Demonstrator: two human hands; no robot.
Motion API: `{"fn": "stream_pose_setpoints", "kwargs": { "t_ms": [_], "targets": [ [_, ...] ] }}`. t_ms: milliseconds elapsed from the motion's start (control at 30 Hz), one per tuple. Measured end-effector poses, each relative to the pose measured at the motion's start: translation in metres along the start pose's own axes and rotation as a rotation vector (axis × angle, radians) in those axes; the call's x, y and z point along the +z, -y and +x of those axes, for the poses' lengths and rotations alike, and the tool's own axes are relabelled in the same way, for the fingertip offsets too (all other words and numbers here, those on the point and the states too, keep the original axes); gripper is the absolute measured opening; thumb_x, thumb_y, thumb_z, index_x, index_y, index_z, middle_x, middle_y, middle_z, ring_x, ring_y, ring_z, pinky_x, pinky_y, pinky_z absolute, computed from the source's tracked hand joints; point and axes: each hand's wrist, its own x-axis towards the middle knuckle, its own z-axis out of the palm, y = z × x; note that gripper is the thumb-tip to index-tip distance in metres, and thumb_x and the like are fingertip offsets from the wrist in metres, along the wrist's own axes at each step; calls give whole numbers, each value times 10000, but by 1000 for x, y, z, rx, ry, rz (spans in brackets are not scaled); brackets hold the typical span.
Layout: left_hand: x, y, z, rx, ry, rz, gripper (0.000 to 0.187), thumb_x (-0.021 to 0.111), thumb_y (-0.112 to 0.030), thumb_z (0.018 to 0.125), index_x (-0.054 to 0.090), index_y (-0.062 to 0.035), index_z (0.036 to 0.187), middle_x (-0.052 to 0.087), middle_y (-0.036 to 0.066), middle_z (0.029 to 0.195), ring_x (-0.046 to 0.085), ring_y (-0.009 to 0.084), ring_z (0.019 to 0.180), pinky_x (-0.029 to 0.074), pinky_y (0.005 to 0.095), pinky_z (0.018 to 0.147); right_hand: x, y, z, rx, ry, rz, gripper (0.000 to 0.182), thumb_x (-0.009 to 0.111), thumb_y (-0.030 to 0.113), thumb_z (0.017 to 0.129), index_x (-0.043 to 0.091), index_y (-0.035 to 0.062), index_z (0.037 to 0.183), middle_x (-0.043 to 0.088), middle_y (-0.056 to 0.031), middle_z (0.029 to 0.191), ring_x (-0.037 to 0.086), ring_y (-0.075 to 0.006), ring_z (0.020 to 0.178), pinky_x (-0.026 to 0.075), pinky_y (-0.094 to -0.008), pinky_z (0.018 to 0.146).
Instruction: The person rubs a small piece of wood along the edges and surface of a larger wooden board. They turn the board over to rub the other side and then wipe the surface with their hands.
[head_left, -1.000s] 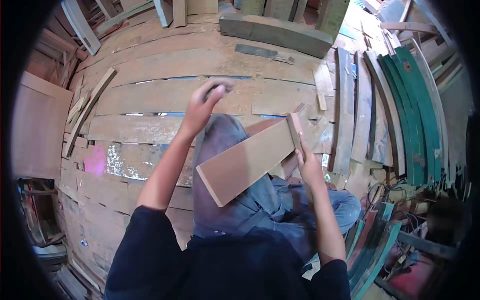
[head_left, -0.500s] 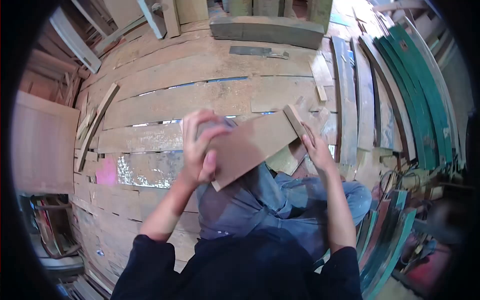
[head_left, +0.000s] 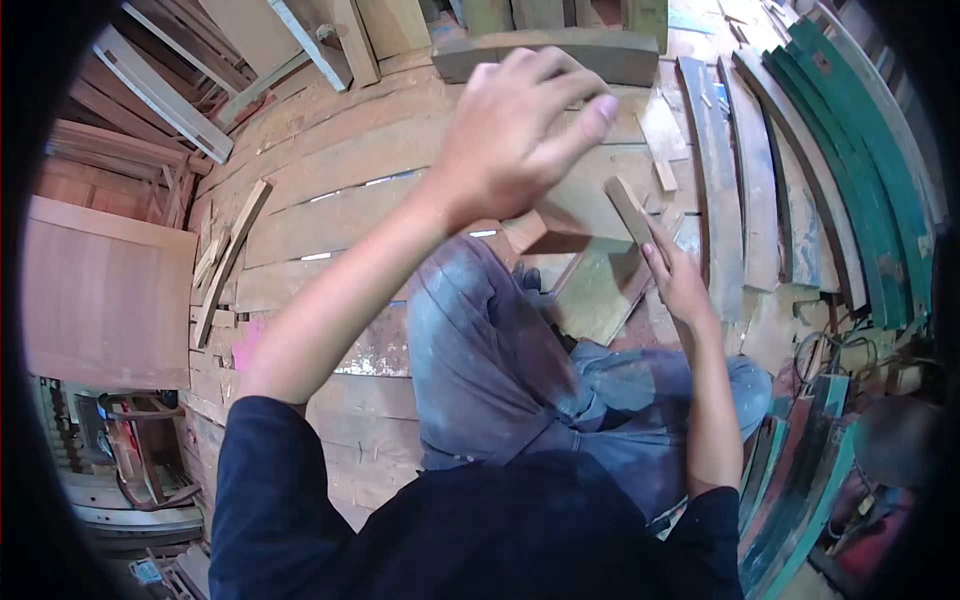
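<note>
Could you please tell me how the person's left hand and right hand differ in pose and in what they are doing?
The left hand is raised high, close to the camera, fingers loosely curled, holding nothing visible; the right hand is low by the knee, fingers on the end of the wooden board. The left arm stretches up across the view, while the right arm reaches down. Both are bare, with dark sleeves.

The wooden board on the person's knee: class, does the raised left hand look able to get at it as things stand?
Probably yes. The left hand hangs in the air just above the wooden board, nothing lies between them, and the right hand holds only its far end.
</note>
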Motion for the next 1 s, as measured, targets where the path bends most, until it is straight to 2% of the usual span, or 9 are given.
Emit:
{"fn": "stream_pose_setpoints", "kwargs": {
  "t_ms": [133,300,333,433,533,633,767,900,1000],
  "targets": [
    [-3,-1,-20,-12,38,10,366,565,-404,1010,731,-83,1066,668,98,1097,593,303,1094,405,413,942,1,44,-17,-84,77,117,520,547,238,1085,452,185,1594,568,-213,1515,525,-354,1430,403,-415,1168],
    [-18,1,-66,-40,126,7,279,553,-313,977,716,-93,1036,652,102,1080,587,309,1051,407,399,916,12,-46,7,128,29,-116,517,544,304,1080,461,188,1577,668,-263,1329,648,-404,1252,498,-444,1052],
    [-19,4,-69,-52,150,13,272,548,-298,969,716,-95,1036,651,104,1080,587,310,1046,408,398,914,7,-22,13,204,109,-126,514,552,274,1080,463,194,1580,641,-190,1425,618,-339,1325,476,-421,1093],
    [-23,4,-81,-67,193,7,278,532,-286,950,719,-99,1036,653,108,1070,587,311,1026,406,396,906,29,54,-9,-68,246,85,510,542,306,1078,461,252,1579,670,-211,1360,646,-391,1258,506,-447,1048],
    [-19,8,-93,-64,166,-8,312,513,-320,957,722,-96,1019,651,113,1046,587,309,997,401,397,897,23,100,-24,-98,296,58,501,536,305,1072,473,257,1566,691,-256,1271,673,-429,1176,527,-474,998],
    [-22,7,-105,-66,154,-2,384,467,-360,971,712,-65,1002,641,131,1022,582,313,978,393,402,887,38,-19,2,68,10,-154,500,565,331,1047,486,303,1541,717,-281,1088,690,-474,1026,554,-541,897],
    [-19,1,-107,-88,163,-36,500,405,-432,994,685,-19,965,631,160,1001,569,313,953,379,402,878,19,-34,11,177,48,-196,497,549,300,1059,492,262,1551,696,-281,1199,682,-464,1080,545,-510,928],
    [-18,-14,-96,-92,150,-50,458,406,-395,1007,683,-31,975,641,140,974,581,305,922,388,403,868,16,116,-29,-107,293,16,528,592,279,1036,491,256,1554,701,-263,1127,686,-447,1011,561,-488,865],
    [-17,-20,-92,-49,139,-34,417,441,-383,1015,698,-55,1029,664,117,979,596,300,914,402,398,860,10,148,-57,-255,385,29,554,614,272,1023,485,264,1562,714,-230,1104,689,-440,981,565,-481,852]
  ]
}}
